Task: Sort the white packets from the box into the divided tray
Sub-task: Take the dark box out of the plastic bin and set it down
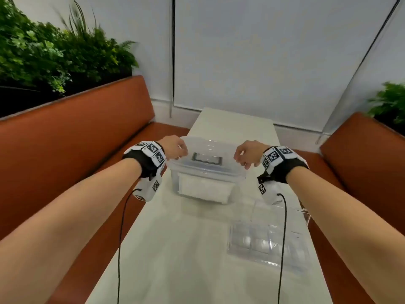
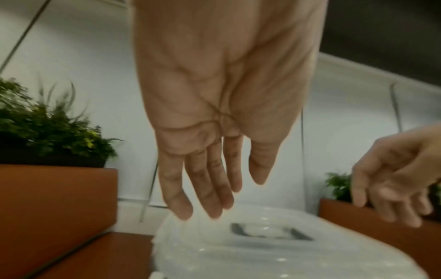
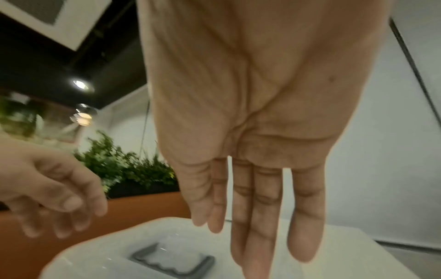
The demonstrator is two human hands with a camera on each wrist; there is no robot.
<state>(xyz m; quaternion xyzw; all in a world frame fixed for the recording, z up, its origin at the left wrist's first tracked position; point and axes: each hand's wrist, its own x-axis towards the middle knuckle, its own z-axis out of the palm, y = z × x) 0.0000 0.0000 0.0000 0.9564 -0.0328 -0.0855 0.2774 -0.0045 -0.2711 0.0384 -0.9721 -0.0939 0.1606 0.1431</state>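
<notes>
Left hand (image 1: 174,148): over the left edge of the box lid, fingers relaxed and spread, holding nothing.
Box (image 1: 206,172): clear plastic, lid (image 1: 210,152) on, mid-table (image 1: 175,249); white packets (image 1: 203,190) visible inside.
Right hand (image 1: 248,153): over the lid's right edge, fingers loose, empty.
Divided tray (image 1: 267,240): clear, nearer on the right.

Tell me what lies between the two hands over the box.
The lid with its grey handle, shut over the packets. Left hand and right hand flank it, clearest in the head view.
</notes>
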